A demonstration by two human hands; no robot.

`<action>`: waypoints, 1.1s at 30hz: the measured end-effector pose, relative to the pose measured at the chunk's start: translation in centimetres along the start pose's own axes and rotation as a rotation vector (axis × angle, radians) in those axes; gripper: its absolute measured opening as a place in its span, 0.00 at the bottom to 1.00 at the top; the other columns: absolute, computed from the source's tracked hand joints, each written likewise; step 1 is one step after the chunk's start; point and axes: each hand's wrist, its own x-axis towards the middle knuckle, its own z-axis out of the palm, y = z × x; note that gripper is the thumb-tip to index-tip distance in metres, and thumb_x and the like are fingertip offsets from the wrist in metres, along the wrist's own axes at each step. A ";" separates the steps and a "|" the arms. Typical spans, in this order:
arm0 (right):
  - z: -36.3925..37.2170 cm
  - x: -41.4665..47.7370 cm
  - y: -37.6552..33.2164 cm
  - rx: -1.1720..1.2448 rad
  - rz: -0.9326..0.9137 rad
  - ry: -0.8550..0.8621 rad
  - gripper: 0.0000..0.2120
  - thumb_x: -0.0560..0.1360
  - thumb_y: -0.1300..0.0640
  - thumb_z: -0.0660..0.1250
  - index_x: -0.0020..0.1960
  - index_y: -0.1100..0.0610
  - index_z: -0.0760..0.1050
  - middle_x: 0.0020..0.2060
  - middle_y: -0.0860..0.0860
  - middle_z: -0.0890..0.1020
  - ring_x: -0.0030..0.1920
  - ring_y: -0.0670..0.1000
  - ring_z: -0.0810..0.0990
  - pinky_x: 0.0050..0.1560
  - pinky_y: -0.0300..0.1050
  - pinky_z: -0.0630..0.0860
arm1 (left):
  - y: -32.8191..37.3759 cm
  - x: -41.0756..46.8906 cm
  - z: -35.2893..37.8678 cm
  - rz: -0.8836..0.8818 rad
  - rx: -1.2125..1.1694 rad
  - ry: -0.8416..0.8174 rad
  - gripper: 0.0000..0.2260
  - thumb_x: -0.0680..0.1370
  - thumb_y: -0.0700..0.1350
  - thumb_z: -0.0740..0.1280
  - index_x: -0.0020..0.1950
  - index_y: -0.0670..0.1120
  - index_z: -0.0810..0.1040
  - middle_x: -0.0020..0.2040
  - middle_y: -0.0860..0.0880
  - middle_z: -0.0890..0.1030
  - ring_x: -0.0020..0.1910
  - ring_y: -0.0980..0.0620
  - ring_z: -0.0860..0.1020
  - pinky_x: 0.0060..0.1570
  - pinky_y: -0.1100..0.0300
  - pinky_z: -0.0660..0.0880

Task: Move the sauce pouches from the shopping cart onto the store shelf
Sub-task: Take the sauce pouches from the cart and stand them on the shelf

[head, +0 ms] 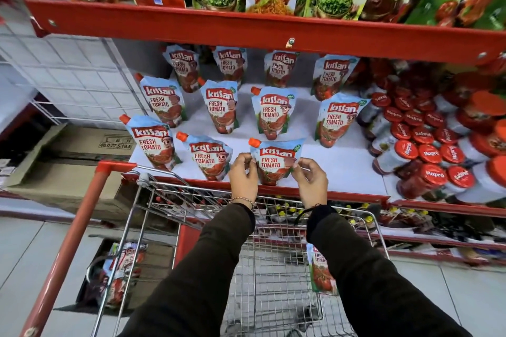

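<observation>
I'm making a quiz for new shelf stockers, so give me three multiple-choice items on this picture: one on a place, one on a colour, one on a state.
1. Where is the pouch that both hands hold?
A. front row of the white shelf
B. inside the cart
C. top shelf

2. What colour are the pouch spout caps?
A. green
B. orange
C. white

3. How is the cart?
A. piled full
B. tipped over
C. nearly empty, one pouch left

Answers: 1 A, the left hand and right hand pinch its sides at the shelf's front edge. 2 B, each cap shows orange. 3 C, bare wire shows around one pouch.
</observation>
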 end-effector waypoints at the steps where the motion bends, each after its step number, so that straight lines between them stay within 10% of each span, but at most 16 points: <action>1: -0.1 0.0 0.0 -0.003 0.001 0.002 0.05 0.76 0.58 0.67 0.51 0.58 0.77 0.48 0.52 0.82 0.51 0.53 0.81 0.59 0.58 0.79 | 0.0 -0.1 0.0 0.001 -0.009 0.005 0.05 0.79 0.37 0.60 0.51 0.38 0.75 0.48 0.44 0.79 0.47 0.51 0.76 0.39 0.78 0.72; 8: -0.7 -0.1 0.0 -0.055 -0.014 -0.001 0.04 0.75 0.59 0.69 0.50 0.55 0.80 0.47 0.52 0.84 0.50 0.54 0.83 0.57 0.56 0.80 | 0.6 -0.9 0.0 -0.045 -0.029 0.039 0.07 0.79 0.37 0.61 0.54 0.37 0.75 0.49 0.44 0.79 0.49 0.51 0.76 0.42 0.77 0.74; 19: -3.3 -2.1 0.3 -0.112 -0.037 -0.005 0.10 0.74 0.62 0.69 0.55 0.56 0.79 0.50 0.49 0.84 0.46 0.47 0.82 0.46 0.26 0.74 | 0.3 -3.7 0.1 -0.060 -0.068 0.131 0.13 0.79 0.39 0.63 0.63 0.41 0.74 0.61 0.41 0.79 0.57 0.50 0.77 0.56 0.63 0.76; 22: -4.6 -3.4 1.6 -0.122 -0.009 0.016 0.09 0.74 0.62 0.69 0.54 0.56 0.79 0.49 0.49 0.84 0.46 0.45 0.82 0.48 0.34 0.75 | -0.6 -5.7 0.8 -0.069 -0.086 0.135 0.13 0.78 0.41 0.64 0.62 0.43 0.74 0.59 0.43 0.79 0.55 0.49 0.78 0.56 0.58 0.77; 26: -6.6 -5.5 4.6 -0.125 0.068 0.020 0.11 0.73 0.64 0.70 0.55 0.57 0.79 0.51 0.51 0.84 0.48 0.47 0.81 0.49 0.37 0.76 | -2.4 -9.7 2.5 -0.079 -0.056 0.070 0.12 0.79 0.41 0.64 0.62 0.44 0.74 0.55 0.46 0.79 0.46 0.68 0.76 0.45 0.78 0.72; 33: -10.7 -8.5 12.5 -0.180 0.270 0.074 0.08 0.72 0.63 0.72 0.50 0.55 0.79 0.50 0.52 0.83 0.53 0.54 0.81 0.60 0.54 0.77 | -7.2 -16.8 6.5 -0.274 0.080 -0.276 0.09 0.79 0.47 0.64 0.58 0.50 0.77 0.58 0.47 0.82 0.54 0.47 0.80 0.60 0.50 0.77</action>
